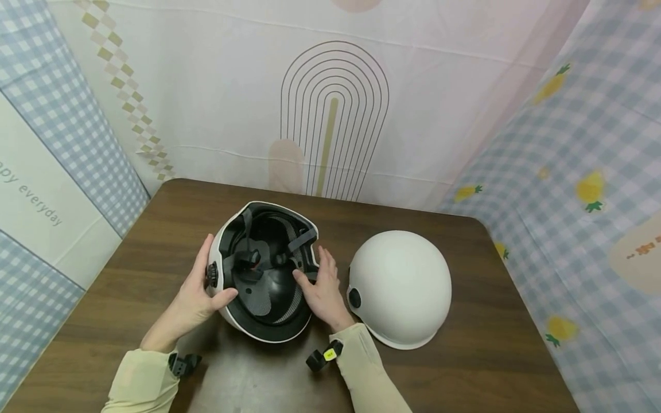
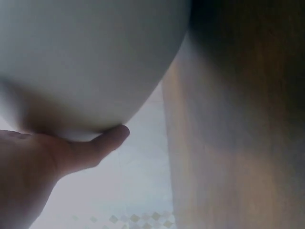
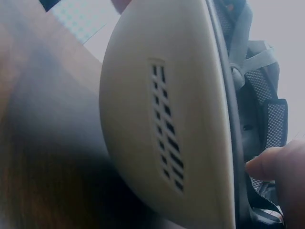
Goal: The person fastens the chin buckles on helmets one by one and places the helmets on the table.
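A white helmet [image 1: 263,278] lies upside down on the wooden table, its opening up, showing black padding and dark straps. My left hand [image 1: 188,301] holds its left side, the thumb lying over the rim beside a round black knob [image 1: 212,275]. On the right side my right hand [image 1: 324,292] grips the rim, with the thumb inside. In the left wrist view, the left hand [image 2: 57,160] touches the blurred pale shell [image 2: 100,62]. The right wrist view shows a slotted vent [image 3: 167,129] in the shell and the right thumb [image 3: 267,164] against the lining.
Right of my right hand, a second white helmet [image 1: 403,287] sits dome up, with a dark round piece [image 1: 354,298] on its side. The brown table [image 1: 496,344] runs back to a white patterned cloth [image 1: 222,103]. Checked cloths [image 1: 609,241] hang at both sides.
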The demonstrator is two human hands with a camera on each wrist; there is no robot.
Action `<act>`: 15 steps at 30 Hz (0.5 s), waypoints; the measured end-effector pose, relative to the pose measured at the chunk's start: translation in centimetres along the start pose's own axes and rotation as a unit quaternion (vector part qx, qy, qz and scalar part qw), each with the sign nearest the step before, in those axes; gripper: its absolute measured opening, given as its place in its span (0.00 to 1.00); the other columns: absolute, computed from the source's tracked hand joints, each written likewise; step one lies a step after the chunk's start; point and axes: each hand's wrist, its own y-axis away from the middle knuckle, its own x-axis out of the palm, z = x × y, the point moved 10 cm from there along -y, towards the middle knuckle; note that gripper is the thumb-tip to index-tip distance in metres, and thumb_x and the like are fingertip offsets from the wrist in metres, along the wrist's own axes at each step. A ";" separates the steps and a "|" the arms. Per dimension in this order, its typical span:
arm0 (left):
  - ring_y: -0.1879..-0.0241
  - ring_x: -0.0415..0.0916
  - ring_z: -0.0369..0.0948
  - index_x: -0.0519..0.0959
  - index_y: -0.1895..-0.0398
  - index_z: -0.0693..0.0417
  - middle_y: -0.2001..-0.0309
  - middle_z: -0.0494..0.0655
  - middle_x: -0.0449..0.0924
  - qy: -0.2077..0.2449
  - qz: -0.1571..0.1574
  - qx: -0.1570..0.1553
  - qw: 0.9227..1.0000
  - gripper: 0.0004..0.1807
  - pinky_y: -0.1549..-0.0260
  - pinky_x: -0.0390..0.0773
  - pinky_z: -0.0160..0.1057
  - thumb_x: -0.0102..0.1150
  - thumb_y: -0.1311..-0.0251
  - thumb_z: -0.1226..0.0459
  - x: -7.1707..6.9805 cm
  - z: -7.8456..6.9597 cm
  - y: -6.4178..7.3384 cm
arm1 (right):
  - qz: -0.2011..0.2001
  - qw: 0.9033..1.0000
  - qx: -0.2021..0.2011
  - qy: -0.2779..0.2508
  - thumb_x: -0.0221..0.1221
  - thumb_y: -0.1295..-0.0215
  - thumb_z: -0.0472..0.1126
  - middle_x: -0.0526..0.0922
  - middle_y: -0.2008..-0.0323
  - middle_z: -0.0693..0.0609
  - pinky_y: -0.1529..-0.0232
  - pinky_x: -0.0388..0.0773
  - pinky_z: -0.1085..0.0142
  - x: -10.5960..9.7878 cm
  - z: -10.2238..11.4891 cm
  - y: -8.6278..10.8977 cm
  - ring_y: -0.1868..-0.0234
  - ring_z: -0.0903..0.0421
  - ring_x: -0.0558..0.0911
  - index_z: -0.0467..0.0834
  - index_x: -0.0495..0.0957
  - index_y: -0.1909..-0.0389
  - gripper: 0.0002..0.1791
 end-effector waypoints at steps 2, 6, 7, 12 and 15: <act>0.30 0.47 0.56 0.38 0.21 0.38 0.25 0.61 0.44 -0.010 -0.008 -0.001 1.000 0.62 0.45 0.51 0.18 0.71 0.53 0.68 -0.1 -0.3 0.0 | 0.000 1.000 -0.004 0.003 0.56 0.33 0.59 0.49 0.26 0.39 0.36 0.49 0.35 0.2 0.0 0.0 0.28 0.40 0.52 0.40 0.48 0.24 0.46; 0.31 0.50 0.54 0.41 0.22 0.36 0.25 0.57 0.46 -0.038 -0.026 0.000 0.999 0.62 0.45 0.52 0.20 0.74 0.54 0.66 -0.5 -0.7 -0.1 | 0.006 1.000 -0.006 0.010 0.55 0.33 0.60 0.48 0.26 0.38 0.36 0.49 0.35 0.6 -0.1 0.1 0.28 0.40 0.52 0.40 0.46 0.24 0.47; 0.31 0.51 0.54 0.42 0.22 0.36 0.25 0.57 0.47 -0.042 -0.029 0.001 0.999 0.62 0.45 0.52 0.20 0.74 0.54 0.66 -0.6 -0.8 -0.1 | 0.010 1.000 -0.006 0.011 0.55 0.33 0.60 0.48 0.26 0.38 0.36 0.48 0.36 0.8 -0.2 0.1 0.28 0.39 0.52 0.40 0.45 0.24 0.47; 0.32 0.53 0.52 0.44 0.22 0.33 0.25 0.54 0.48 -0.045 -0.037 -0.004 0.998 0.62 0.46 0.54 0.20 0.75 0.55 0.66 -0.7 -1.0 -0.1 | 0.030 0.999 -0.004 0.022 0.55 0.33 0.59 0.47 0.26 0.37 0.36 0.45 0.35 1.2 -0.2 0.1 0.28 0.37 0.50 0.40 0.46 0.24 0.47; 0.33 0.56 0.52 0.45 0.22 0.32 0.26 0.53 0.49 -0.038 -0.038 -0.006 0.999 0.61 0.47 0.55 0.19 0.76 0.54 0.66 -0.6 -1.1 -0.2 | 0.035 0.999 -0.005 0.033 0.54 0.32 0.61 0.46 0.25 0.37 0.35 0.42 0.35 1.0 0.0 0.0 0.27 0.36 0.48 0.41 0.50 0.24 0.45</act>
